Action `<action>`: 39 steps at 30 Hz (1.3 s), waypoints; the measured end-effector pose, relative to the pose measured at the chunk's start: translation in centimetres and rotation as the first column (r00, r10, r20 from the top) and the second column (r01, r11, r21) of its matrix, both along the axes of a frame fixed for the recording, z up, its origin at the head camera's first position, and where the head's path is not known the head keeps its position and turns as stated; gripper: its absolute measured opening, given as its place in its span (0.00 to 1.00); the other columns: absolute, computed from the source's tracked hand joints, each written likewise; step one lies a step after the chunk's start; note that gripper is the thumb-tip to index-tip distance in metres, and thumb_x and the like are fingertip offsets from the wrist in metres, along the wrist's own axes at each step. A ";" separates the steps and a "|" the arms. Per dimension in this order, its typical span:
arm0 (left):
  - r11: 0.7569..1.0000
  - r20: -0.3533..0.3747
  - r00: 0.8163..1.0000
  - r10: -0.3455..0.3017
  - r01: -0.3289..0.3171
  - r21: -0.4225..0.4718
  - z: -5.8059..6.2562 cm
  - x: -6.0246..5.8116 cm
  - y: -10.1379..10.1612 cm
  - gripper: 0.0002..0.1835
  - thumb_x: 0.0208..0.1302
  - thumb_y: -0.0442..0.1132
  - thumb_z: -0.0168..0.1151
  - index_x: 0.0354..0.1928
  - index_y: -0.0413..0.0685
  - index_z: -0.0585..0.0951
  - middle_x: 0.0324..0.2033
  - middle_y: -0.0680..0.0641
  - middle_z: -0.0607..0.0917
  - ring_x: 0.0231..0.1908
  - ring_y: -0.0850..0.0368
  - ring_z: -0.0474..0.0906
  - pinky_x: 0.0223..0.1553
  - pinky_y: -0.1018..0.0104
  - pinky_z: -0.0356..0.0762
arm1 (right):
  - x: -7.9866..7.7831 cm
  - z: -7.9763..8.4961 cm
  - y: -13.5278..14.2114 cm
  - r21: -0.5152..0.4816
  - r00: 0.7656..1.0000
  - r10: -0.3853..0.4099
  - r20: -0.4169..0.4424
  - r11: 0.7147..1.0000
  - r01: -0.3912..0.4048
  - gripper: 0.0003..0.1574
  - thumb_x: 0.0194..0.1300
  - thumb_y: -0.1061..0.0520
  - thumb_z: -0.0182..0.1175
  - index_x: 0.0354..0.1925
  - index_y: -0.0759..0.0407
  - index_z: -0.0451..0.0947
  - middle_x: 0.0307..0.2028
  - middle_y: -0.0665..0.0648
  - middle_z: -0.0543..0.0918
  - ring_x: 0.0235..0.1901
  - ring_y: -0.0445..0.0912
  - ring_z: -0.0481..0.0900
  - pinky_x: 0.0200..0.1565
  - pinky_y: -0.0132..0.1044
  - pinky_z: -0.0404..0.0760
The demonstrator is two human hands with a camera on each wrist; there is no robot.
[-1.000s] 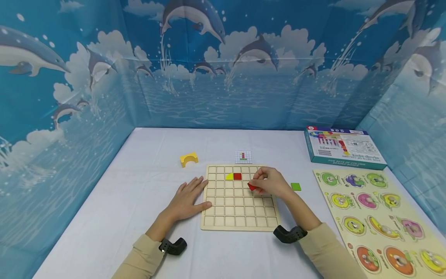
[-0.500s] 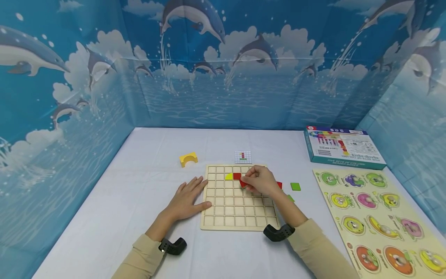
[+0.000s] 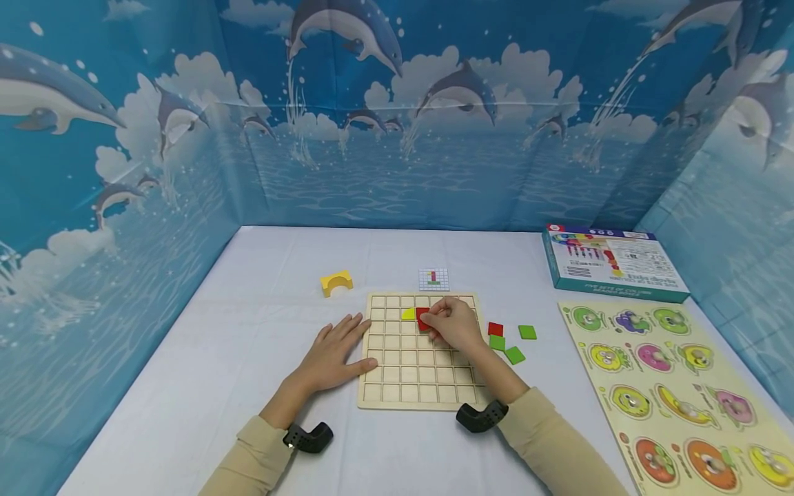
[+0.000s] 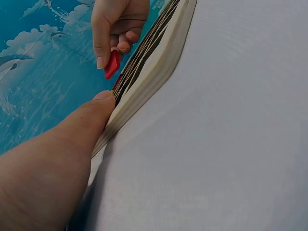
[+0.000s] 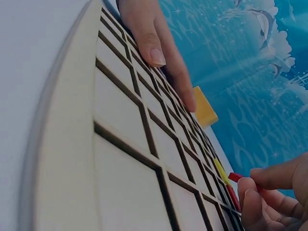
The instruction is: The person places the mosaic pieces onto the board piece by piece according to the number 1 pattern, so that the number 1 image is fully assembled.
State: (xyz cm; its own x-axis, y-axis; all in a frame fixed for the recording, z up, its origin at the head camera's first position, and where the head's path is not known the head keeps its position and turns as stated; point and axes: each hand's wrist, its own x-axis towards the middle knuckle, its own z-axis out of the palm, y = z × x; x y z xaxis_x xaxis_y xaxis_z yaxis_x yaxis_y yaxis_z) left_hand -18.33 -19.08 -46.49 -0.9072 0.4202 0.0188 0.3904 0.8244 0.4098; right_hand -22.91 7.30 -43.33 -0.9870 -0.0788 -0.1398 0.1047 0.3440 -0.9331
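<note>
A wooden grid board [image 3: 397,394] lies flat on the white table. My left hand [image 3: 331,358] rests at its left edge, fingers straight and spread, the thumb on the rim. My right hand [image 3: 459,325] pinches a red square tile [image 4: 112,65] between thumb and fingers over the upper cells. Just behind that tile, a yellow quarter-round tile [image 3: 407,314] sits in a cell, beside a placed red tile [image 5: 232,196] that the held one partly covers in the head view.
Right of the board lie a loose red tile [image 3: 495,329] and several green tiles [image 3: 515,355]. A pattern card [image 3: 433,280] and a yellow arch block [image 3: 336,283] are behind the board. A box [image 3: 614,262] and a fruit puzzle board [image 3: 676,393] stand at right.
My right hand has moved left across the board with the red tile, up to the placed red tile. Loose tiles at right have come into sight. The left hand has stayed put.
</note>
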 end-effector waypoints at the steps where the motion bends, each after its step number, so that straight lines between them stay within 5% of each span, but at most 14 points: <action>1: 1.000 0.000 1.000 0.000 0.000 -0.001 0.0 0.0 0.0 0.45 0.65 0.67 0.52 0.76 0.50 0.57 0.75 0.46 0.54 0.74 0.49 0.45 0.70 0.43 0.40 | 0.0 -0.1 -0.1 0.001 1.000 -0.003 0.000 1.000 0.003 0.10 0.64 0.60 0.66 0.37 0.63 0.75 0.21 0.58 0.79 0.16 0.45 0.80 0.20 0.32 0.79; 13: 1.000 0.003 1.000 0.002 -0.002 0.000 0.0 0.0 0.1 0.44 0.65 0.67 0.53 0.76 0.50 0.58 0.75 0.46 0.55 0.74 0.49 0.45 0.70 0.43 0.40 | 0.0 -1.0 -0.7 0.136 0.997 -0.023 -0.077 0.990 0.033 0.09 0.63 0.59 0.66 0.34 0.63 0.75 0.19 0.56 0.78 0.15 0.44 0.78 0.18 0.31 0.76; 27: 1.000 0.003 1.000 0.011 -0.011 -0.008 0.3 0.0 0.1 0.45 0.65 0.67 0.53 0.76 0.50 0.57 0.75 0.46 0.55 0.74 0.49 0.45 0.70 0.43 0.40 | 0.1 -0.6 -1.2 0.335 0.987 0.023 -0.160 0.942 0.032 0.13 0.62 0.56 0.66 0.29 0.61 0.73 0.16 0.54 0.75 0.16 0.43 0.71 0.20 0.33 0.67; 39: 1.000 0.002 1.000 0.008 -0.008 -0.005 0.2 0.1 0.1 0.45 0.65 0.67 0.53 0.76 0.51 0.57 0.75 0.46 0.55 0.74 0.49 0.45 0.70 0.43 0.40 | 0.2 -0.9 -1.1 0.332 0.981 0.031 -0.190 0.943 0.034 0.12 0.62 0.58 0.67 0.29 0.61 0.74 0.18 0.54 0.73 0.18 0.45 0.69 0.22 0.34 0.67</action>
State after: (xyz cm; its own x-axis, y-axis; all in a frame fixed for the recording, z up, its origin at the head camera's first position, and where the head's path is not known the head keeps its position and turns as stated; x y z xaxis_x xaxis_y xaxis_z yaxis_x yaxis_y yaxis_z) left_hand -18.25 -18.98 -46.33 -0.9107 0.4128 0.0147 0.3825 0.8295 0.4070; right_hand -22.75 6.25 -44.19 -0.9977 -0.0589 0.0324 -0.0626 0.6377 -0.7677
